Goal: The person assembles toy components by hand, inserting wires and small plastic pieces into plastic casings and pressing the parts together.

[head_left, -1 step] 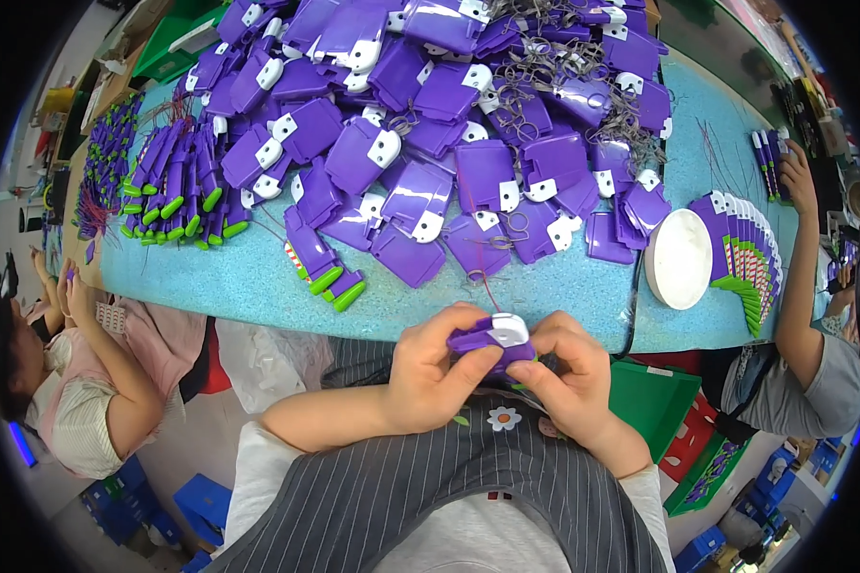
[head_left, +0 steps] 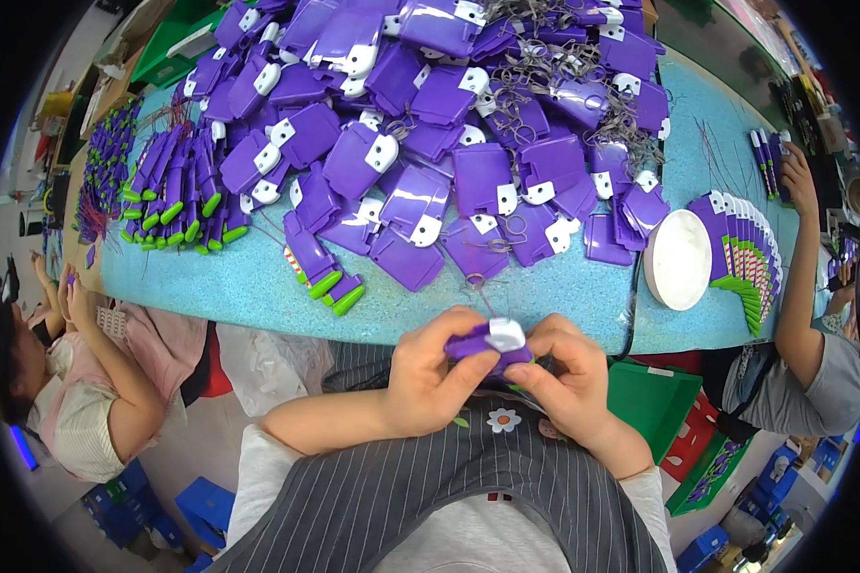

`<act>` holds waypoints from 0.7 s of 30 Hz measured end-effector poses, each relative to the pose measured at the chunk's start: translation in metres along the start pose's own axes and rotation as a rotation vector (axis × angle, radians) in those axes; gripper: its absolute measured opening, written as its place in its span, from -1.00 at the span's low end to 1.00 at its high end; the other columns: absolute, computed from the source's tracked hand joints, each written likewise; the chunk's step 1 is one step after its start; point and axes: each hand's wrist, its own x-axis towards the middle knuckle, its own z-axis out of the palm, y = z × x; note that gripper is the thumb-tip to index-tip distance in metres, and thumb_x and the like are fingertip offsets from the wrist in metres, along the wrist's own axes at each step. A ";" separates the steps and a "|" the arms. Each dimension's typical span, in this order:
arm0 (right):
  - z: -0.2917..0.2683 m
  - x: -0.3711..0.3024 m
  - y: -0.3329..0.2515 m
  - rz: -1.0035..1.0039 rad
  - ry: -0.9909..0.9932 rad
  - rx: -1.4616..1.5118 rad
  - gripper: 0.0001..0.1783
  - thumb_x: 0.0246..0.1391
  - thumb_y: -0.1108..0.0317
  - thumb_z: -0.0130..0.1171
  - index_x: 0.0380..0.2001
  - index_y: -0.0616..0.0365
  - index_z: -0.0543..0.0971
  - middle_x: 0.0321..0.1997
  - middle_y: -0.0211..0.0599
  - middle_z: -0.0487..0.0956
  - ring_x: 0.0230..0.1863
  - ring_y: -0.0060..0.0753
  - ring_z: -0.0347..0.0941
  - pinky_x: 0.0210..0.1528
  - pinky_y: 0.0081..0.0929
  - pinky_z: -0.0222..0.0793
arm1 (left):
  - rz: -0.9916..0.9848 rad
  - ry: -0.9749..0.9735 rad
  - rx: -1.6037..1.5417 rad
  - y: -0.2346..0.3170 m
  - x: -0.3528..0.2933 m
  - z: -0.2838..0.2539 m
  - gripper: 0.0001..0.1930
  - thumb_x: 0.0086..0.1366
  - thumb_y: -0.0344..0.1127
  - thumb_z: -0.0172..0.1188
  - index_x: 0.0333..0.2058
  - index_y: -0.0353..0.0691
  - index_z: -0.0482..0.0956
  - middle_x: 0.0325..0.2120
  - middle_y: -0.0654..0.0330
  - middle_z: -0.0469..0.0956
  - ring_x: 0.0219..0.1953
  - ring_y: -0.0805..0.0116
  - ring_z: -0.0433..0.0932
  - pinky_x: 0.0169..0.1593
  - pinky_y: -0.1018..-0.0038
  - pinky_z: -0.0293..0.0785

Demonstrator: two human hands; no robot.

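Note:
Just beyond the table's near edge, on my side, both hands grip one purple plastic piece (head_left: 468,350) with a white end (head_left: 506,334). My left hand (head_left: 440,368) pinches its left side, thumb on top. My right hand (head_left: 564,368) closes on its right side, where a bit of green shows between the fingers. A thin wire rises from the piece toward the table. Ahead lies a big heap of flat purple casings (head_left: 416,201) with white corners. Two purple pieces with green ends (head_left: 325,284) lie nearest on the table.
At left sit a bunch of purple pieces with green ends (head_left: 172,205) and a further pile (head_left: 110,158). Grey metal rings and wires (head_left: 521,110) lie on the heap. To the right are a white bowl (head_left: 678,260) and fanned pieces (head_left: 741,248). People sit on both sides.
The held piece has tilted slightly in my fingers, and the wire above it has shifted. Both hands have stayed nearly in place.

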 end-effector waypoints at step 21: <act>-0.211 0.019 -0.002 -0.158 0.762 -0.462 -0.73 -0.02 0.49 0.24 -0.21 0.32 0.52 -0.36 -0.46 0.53 -0.33 -0.71 0.39 -0.28 -0.73 0.30 | 0.624 -0.134 1.347 0.015 0.138 0.003 -0.44 -0.15 -0.42 0.34 -0.10 -0.37 0.39 -0.14 -0.02 0.41 -0.12 0.07 0.43 -0.07 0.29 0.36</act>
